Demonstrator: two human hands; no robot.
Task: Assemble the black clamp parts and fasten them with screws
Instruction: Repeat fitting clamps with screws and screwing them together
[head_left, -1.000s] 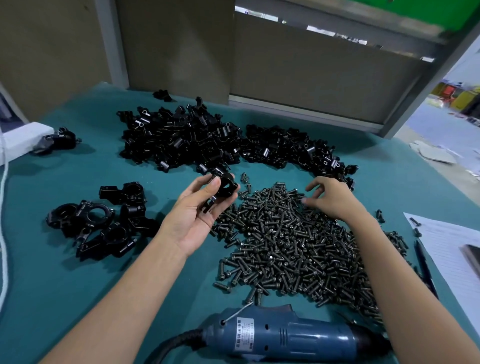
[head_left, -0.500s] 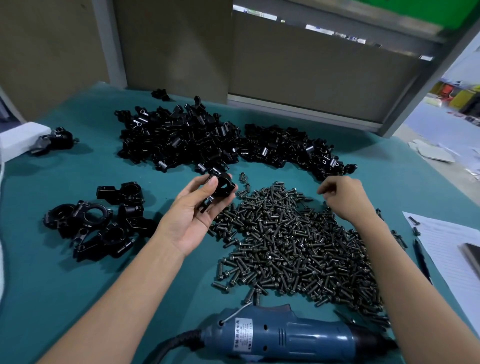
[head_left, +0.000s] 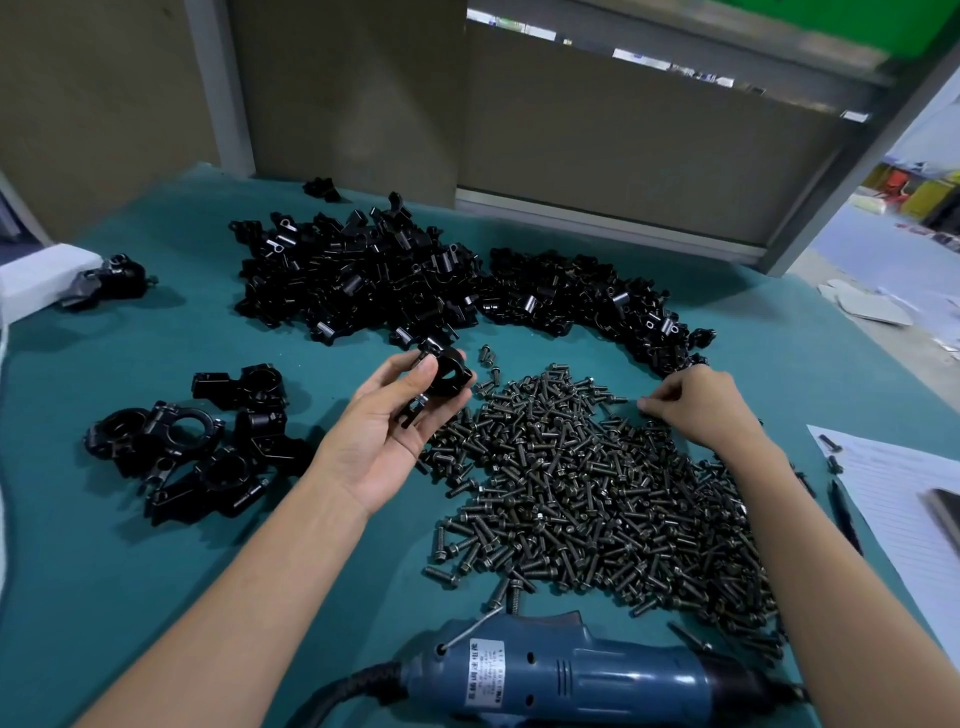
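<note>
Item 1: black clamp (head_left: 447, 371). It is off the table, in my left hand (head_left: 384, 436), above the near-left edge of the screws. My palm is turned up, my thumb presses the ring from the left and my fingers curl under it. The ring end sits at my fingertips, and a lug end with a small fastener hangs toward my palm. Its long axis runs on a diagonal, far-right to near-left.

Item 2: my right hand (head_left: 696, 405). It is knuckles up at the far right edge of the screw pile (head_left: 597, 493), with the fingers curled and their tips drawn together. I cannot tell whether a screw sits between them.

Item 3: loose clamp parts (head_left: 415, 280). They form a wide black heap across the far side of the teal table (head_left: 104, 597).

Item 4: assembled clamps (head_left: 197, 441). They are grouped left of my left forearm, bores facing various ways.

Item 5: blue electric screwdriver (head_left: 571, 675). It lies at the near edge with its long axis left to right and its cable leaving on the left.

Item 6: lined paper (head_left: 909, 504) at the right edge, with a pen (head_left: 844, 514) just beside it.

Item 7: one clamp (head_left: 111, 278) at the far left, against a white box (head_left: 41, 280).
</note>
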